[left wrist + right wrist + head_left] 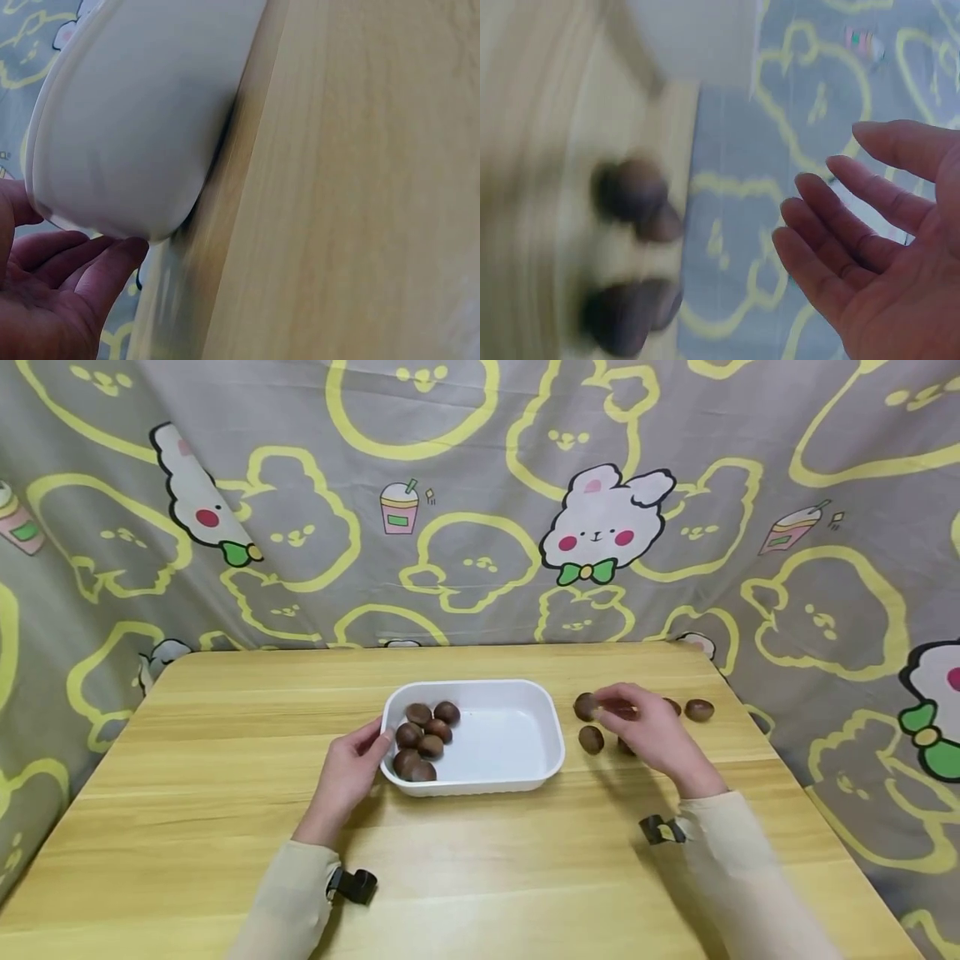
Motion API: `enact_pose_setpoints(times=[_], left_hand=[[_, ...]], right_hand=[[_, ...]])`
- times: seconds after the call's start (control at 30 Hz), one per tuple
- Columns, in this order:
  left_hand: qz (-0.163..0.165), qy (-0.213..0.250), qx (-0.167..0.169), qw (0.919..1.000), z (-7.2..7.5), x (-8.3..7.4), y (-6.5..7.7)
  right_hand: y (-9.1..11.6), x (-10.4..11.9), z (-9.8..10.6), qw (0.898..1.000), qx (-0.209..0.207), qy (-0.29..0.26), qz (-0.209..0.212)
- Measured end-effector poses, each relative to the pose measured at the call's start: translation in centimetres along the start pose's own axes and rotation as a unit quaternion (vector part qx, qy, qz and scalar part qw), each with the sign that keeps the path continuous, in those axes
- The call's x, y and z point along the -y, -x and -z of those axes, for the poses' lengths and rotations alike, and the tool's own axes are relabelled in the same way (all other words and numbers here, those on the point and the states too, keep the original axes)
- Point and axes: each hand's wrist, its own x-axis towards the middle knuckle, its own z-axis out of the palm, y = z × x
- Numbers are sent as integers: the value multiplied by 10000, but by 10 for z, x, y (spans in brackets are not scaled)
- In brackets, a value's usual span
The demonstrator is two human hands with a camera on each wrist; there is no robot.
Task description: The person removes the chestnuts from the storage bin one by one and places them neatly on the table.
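Observation:
A white plastic tray [495, 752] stands on the table with several brown chestnuts [431, 746] gathered in its left end. My left hand [351, 777] holds the tray's left end. In the left wrist view the thumb is at the rim and the fingertips [133, 247] lie against the outer wall. To the right of the tray, my right hand [648, 731] hovers over a group of loose chestnuts [591, 740], partly covering some. The right wrist view shows this hand [885, 255] with fingers spread and slightly bent, holding nothing, while blurred chestnuts [626, 319] lie on the table.
The wooden table [225, 760] reaches back to a grey curtain [480, 485] with yellow outlines and rabbit figures. One chestnut [699, 710] lies farthest right, near the table's right edge. Dark camera mounts [354, 886] are worn at both wrists.

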Motion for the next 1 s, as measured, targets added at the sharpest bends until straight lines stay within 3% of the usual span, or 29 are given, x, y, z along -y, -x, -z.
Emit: enact_pose_setpoints(times=[0.2, 0.33, 0.53, 0.63, 0.8, 1.0], left_hand=[[-52, 57, 2, 10000, 2, 0, -1], [-27, 66, 33, 10000, 0, 1, -2], [-73, 205, 30, 9998, -3, 0, -2], [-77, 201, 2, 9998, -2, 0, -2], [-63, 174, -57, 9998, 2, 0, -2], [-88, 192, -72, 9998, -3, 2, 0]], right_hand=[[-15, 28, -33, 9990, 239, -195, 310], [-22, 40, -58, 9961, 597, -487, 433], [-38, 50, -95, 9900, 1127, -516, 667], [-43, 56, -110, 9818, 1458, -611, 1056], [-49, 71, -133, 9591, 2121, -428, 1825], [-51, 81, -156, 9483, 2494, -37, 1963]])
